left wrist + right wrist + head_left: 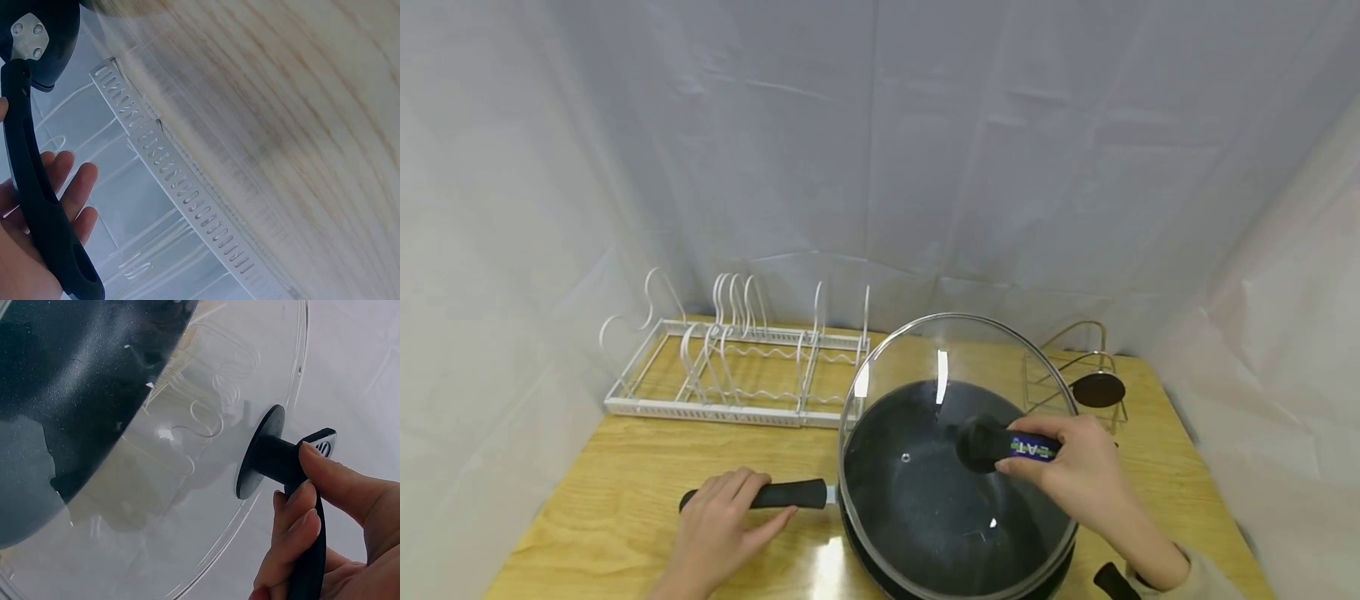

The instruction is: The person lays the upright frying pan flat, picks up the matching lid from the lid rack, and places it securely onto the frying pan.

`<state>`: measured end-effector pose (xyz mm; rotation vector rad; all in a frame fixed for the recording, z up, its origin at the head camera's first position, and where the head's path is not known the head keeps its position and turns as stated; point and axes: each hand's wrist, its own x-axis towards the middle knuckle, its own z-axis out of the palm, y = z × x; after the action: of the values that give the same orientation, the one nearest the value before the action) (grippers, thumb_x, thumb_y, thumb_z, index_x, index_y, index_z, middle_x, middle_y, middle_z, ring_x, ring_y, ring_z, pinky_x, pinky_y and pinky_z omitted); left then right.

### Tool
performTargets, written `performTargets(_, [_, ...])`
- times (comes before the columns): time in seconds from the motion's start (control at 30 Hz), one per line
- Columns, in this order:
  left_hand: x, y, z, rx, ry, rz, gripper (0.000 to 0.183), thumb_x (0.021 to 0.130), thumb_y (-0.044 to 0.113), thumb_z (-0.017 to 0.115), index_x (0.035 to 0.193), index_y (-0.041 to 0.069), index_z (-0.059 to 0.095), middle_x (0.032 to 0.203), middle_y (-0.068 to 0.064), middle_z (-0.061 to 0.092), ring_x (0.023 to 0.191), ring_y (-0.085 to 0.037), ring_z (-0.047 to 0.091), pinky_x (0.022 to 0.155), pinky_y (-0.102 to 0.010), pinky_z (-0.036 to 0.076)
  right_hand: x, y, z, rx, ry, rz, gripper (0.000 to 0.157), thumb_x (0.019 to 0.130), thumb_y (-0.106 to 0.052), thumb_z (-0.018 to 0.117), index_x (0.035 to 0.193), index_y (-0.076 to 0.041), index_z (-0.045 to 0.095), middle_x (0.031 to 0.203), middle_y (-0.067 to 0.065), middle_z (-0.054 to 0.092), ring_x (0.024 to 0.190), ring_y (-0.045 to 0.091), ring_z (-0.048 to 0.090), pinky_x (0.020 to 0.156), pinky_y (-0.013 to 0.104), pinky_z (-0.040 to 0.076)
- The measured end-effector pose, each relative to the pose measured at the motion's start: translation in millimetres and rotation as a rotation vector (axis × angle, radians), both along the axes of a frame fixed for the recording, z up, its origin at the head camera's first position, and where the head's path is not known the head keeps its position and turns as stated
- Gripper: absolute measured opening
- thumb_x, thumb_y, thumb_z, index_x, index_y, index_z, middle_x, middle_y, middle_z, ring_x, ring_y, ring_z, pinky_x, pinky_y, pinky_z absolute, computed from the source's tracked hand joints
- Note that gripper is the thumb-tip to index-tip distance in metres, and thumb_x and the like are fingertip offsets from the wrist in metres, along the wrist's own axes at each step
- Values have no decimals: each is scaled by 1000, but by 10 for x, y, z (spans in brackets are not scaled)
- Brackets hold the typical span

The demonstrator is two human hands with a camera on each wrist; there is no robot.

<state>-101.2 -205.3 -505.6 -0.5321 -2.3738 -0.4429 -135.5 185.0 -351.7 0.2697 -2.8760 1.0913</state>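
Note:
My left hand grips the black handle of a dark frying pan, its fingers over the handle in the head view. Above the pan is a clear glass lid with a metal rim, which looks tilted with its far edge raised. With thumb and fingers my right hand holds the lid's black knob handle, which bears a blue label in the head view. Through the glass the pan's dark inside shows. Whether the lid's near rim touches the pan cannot be told.
A white wire dish rack with upright loops stands at the back left of the wooden table. A small wire stand with a dark round disc is at the back right. Another black handle shows at lower right. Pale sheeting surrounds the table.

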Motion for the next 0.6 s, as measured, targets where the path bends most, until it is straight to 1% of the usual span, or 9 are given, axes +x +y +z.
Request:
performTargets(0.1, [-2,-4,-6,-8,6,3,42,69,46,78,88,11,63,79,2,62,68,-19,62,63,-40,53,-42,-27,-27,8,-34,-4,37,63,-27,86,96,-13,73,85,0,69,58,10,56,46,24,47])
performTargets(0.23, [-3,-5,-7,-15,10,6,43,70,47,76,87,11,63,79,1,63,68,-19,61,63,-40,53,-100,-53,-74,3,-60,1,39,64,-29,86,97,-13,73,87,1,69,59,10,55,46,24,46])
performTargets(0.33, [0,-1,-6,-8,0,4,43,69,46,78,88,11,64,79,2,63,68,-19,62,63,-40,53,-143,-65,-114,7,-74,8,40,64,-29,85,98,-13,73,90,1,69,60,11,54,46,26,46])
performTargets(0.4, [1,2,-5,-8,0,3,43,67,45,79,88,10,64,79,1,63,68,-19,62,63,-40,53,-178,-75,-143,21,-81,7,39,64,-29,85,97,-13,73,90,1,69,61,11,53,47,26,45])
performTargets(0.53, [2,5,-3,-6,2,1,43,69,46,78,88,10,64,80,1,63,70,-20,62,65,-40,53,-237,-93,-196,51,-105,-3,39,63,-30,85,96,-14,73,89,0,69,62,13,53,49,29,44])
performTargets(0.6, [0,5,-5,-7,3,2,43,70,47,76,88,10,64,81,0,64,70,-20,62,65,-40,53,-259,-100,-218,72,-110,-6,39,63,-32,85,96,-15,73,91,-1,69,69,15,57,54,31,47])
